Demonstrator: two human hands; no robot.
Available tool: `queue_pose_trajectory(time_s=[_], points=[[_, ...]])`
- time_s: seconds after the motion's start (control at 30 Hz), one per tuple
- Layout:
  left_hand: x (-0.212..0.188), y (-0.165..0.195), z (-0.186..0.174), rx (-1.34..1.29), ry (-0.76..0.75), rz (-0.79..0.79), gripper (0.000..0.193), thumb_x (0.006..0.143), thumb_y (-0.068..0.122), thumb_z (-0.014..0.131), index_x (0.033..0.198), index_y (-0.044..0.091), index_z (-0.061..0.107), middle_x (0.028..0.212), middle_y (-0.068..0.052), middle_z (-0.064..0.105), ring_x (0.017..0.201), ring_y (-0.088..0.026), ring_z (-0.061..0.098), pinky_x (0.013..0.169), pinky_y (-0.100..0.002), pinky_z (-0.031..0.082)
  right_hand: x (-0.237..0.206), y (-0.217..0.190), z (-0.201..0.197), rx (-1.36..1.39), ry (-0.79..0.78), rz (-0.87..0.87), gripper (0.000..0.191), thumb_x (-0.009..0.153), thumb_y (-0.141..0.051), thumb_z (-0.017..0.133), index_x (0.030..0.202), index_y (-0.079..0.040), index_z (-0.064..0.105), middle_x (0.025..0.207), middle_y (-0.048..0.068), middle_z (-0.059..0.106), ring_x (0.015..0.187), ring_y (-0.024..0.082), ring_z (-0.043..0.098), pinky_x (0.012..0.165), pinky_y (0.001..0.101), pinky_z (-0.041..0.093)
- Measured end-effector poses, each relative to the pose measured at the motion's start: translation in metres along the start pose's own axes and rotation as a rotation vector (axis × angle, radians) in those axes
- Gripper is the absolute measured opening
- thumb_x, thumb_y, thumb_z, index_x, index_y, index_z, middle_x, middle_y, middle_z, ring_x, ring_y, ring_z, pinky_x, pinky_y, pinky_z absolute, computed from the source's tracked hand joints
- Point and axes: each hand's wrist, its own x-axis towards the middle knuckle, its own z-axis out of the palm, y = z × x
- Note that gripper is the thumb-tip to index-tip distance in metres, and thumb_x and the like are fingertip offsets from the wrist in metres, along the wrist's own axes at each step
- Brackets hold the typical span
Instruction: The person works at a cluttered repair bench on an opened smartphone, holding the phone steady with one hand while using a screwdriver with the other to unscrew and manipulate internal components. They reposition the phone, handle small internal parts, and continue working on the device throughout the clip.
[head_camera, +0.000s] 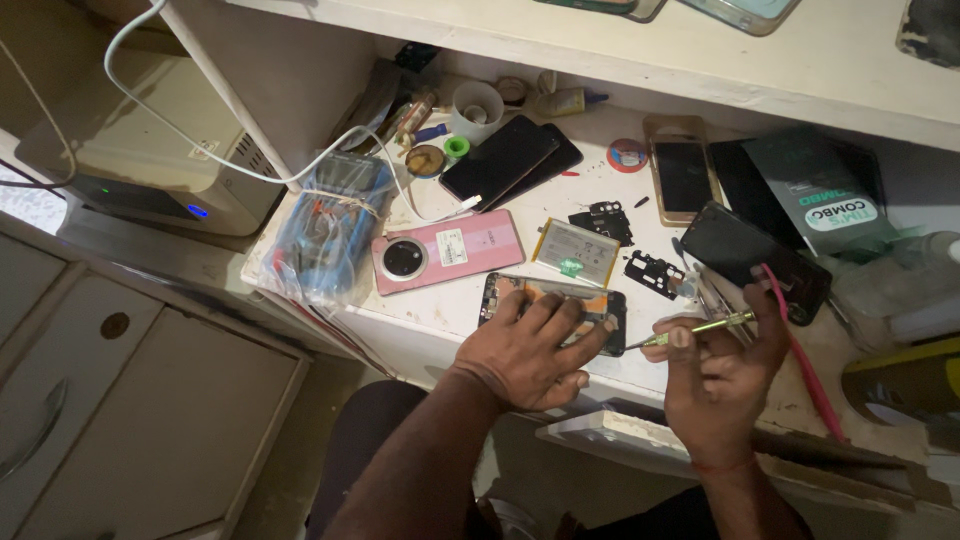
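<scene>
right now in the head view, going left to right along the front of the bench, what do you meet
bagged blue meter → pink phone back cover → left hand pressing on the opened phone → right hand holding a screwdriver → red tool

- Two hands are counted: a left hand (525, 350) and a right hand (720, 375).
- One screwdriver (692, 330) is counted.
- One opened phone (555, 305) is counted near the tabletop's front edge.
- One pink back cover (450, 250) is counted.
- One battery (575, 250) is counted.
- Two small black inner covers (603, 222) (655, 272) are counted.
- Two dark phones (510, 160) are counted, stacked toward the back edge.
- One gold-framed phone (683, 180) is counted.
- One bagged multimeter (335, 225) is counted at the left edge.
</scene>
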Motion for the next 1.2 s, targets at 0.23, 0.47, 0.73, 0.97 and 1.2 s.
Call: queue_pose_trajectory(time_s=[0.23,0.47,0.73,0.97,1.2], points=[[-0.002,0.002,-0.001,0.022,0.002,-0.008,0.063,0.1,0.057,0.033,0.154,0.025,0.042,0.146,-0.02,0.053,0.133,-0.035,0.054,0.102,-0.059,0.042,-0.003,0.002,0.001,0.013,0.003,-0.041,0.068,0.105,-0.001,0.057,0.157,-0.003,0.014,0.106,0.023,0.068,0.096,0.025,0.073,0.077,0.0337,0.062],[-0.001,0.002,0.0,0.006,0.011,-0.01,0.061,0.1,0.057,0.035,0.151,0.026,0.044,0.143,-0.022,0.054,0.131,-0.036,0.055,0.099,-0.06,0.042,0.001,-0.001,-0.002,-0.041,-0.04,-0.082,0.066,0.103,0.001,0.059,0.154,0.003,0.018,0.101,0.023,0.072,0.093,0.025,0.076,0.077,0.0314,0.064],[-0.006,0.003,0.002,0.005,0.131,-0.001,0.059,0.098,0.055,0.044,0.148,0.024,0.049,0.14,-0.019,0.057,0.128,-0.033,0.058,0.098,-0.06,0.045,0.009,-0.022,-0.01,-0.39,-0.183,-0.118,0.056,0.086,-0.007,0.077,0.134,0.003,0.051,0.096,0.017,0.076,0.089,0.02,0.077,0.075,0.032,0.06],[-0.006,0.002,0.003,-0.007,0.189,0.004,0.059,0.096,0.054,0.049,0.146,0.023,0.052,0.139,-0.018,0.058,0.122,-0.032,0.059,0.097,-0.059,0.045,0.019,-0.036,-0.015,-0.348,-0.274,-0.226,0.047,0.09,-0.009,0.073,0.132,0.001,0.054,0.101,0.011,0.076,0.092,0.02,0.077,0.077,0.0335,0.06],[-0.008,0.002,0.001,0.015,0.279,0.019,0.059,0.095,0.052,0.052,0.146,0.021,0.055,0.136,-0.018,0.06,0.121,-0.032,0.06,0.099,-0.06,0.046,0.039,-0.059,-0.012,-0.571,-0.328,-0.002,0.034,0.082,-0.024,0.084,0.103,-0.005,0.066,0.088,0.009,0.076,0.078,0.018,0.077,0.062,0.0319,0.059]])
